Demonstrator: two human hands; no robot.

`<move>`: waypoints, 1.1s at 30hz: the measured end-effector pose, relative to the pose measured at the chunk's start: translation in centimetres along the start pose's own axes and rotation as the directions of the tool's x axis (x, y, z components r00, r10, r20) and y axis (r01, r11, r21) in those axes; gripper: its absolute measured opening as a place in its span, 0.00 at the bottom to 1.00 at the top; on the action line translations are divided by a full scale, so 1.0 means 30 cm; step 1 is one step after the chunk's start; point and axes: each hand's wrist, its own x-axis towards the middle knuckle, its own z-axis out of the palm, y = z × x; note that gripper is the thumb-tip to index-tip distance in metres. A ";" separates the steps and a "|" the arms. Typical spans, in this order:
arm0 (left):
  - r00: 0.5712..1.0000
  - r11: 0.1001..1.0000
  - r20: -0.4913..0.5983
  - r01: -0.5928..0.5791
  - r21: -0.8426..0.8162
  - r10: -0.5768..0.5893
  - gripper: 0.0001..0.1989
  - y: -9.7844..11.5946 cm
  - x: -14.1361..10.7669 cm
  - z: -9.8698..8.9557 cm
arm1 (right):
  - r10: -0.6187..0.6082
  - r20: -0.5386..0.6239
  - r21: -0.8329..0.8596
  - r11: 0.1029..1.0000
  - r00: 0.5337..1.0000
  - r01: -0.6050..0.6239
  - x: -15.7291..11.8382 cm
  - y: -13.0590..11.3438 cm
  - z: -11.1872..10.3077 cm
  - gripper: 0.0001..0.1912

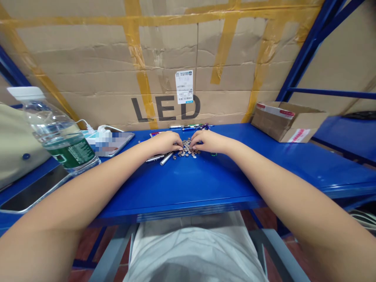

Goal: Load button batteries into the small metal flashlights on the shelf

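Note:
Several small round silver pieces [187, 147], like coins or button cells, lie in a loose pile on the blue table [188, 180]. My left hand [169, 143] is at the pile's left side, fingers curled with the tips together. On the right side my right hand [205, 141] is curled the same way, its fingertips at the pile's edge. What either hand pinches is too small to make out. Silver pen-like tubes [166, 158] lie just below my left hand. Behind the pile are more slim tubes [188, 127] in silver, blue and green.
At the left stand a water bottle [67, 145] and a white power strip [98, 136], with a dark phone [37, 188] and another flat device [125, 141] nearby. An open cardboard box [288, 121] sits at the back right. Behind the table rises a large taped carton [111, 78].

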 end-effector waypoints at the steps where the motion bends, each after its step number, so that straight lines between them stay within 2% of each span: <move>1: 1.000 1.000 0.009 -0.001 -0.004 0.001 0.10 -0.001 -0.001 -0.002 | -0.001 -0.009 0.002 1.000 1.000 0.002 0.000 0.001 0.000 0.11; 4: 1.000 0.999 0.009 0.021 -0.029 -0.021 0.08 -0.002 -0.002 -0.005 | -0.011 -0.020 0.011 1.000 1.000 0.011 -0.002 0.001 0.000 0.12; 9: 0.993 0.992 -0.053 0.102 -0.070 -0.106 0.07 0.009 -0.001 -0.003 | -0.011 -0.033 0.011 1.000 0.999 0.011 -0.007 -0.013 -0.003 0.12; 14: 0.999 0.998 -0.035 0.033 -0.060 -0.035 0.05 0.018 -0.004 -0.014 | -0.024 -0.038 -0.003 1.000 0.999 0.024 -0.005 -0.009 -0.010 0.13; 18: 1.000 0.998 -0.019 -0.007 -0.060 0.005 0.07 0.020 -0.015 -0.032 | -0.020 -0.049 -0.077 0.997 0.999 0.016 -0.005 0.008 -0.017 0.13; 21: 0.995 0.998 -0.089 0.037 -0.042 -0.041 0.11 0.010 -0.028 -0.038 | 0.033 -0.065 -0.115 0.992 0.997 -0.041 -0.009 0.002 -0.015 0.13; 25: 0.979 0.992 -0.169 0.120 0.029 -0.114 0.14 -0.027 -0.034 -0.036 | 0.100 -0.103 -0.110 0.988 0.990 -0.111 -0.006 -0.036 0.010 0.20; 29: 0.959 0.964 -0.182 0.241 0.109 -0.219 0.16 -0.079 0.029 -0.039 | 0.049 -0.041 -0.084 0.995 0.998 -0.052 0.009 -0.067 0.031 0.16; 33: 0.948 0.925 -0.113 0.317 0.211 -0.299 0.17 -0.107 0.183 -0.041 | 0.095 -0.070 -0.125 0.987 0.993 -0.103 0.008 -0.059 0.009 0.16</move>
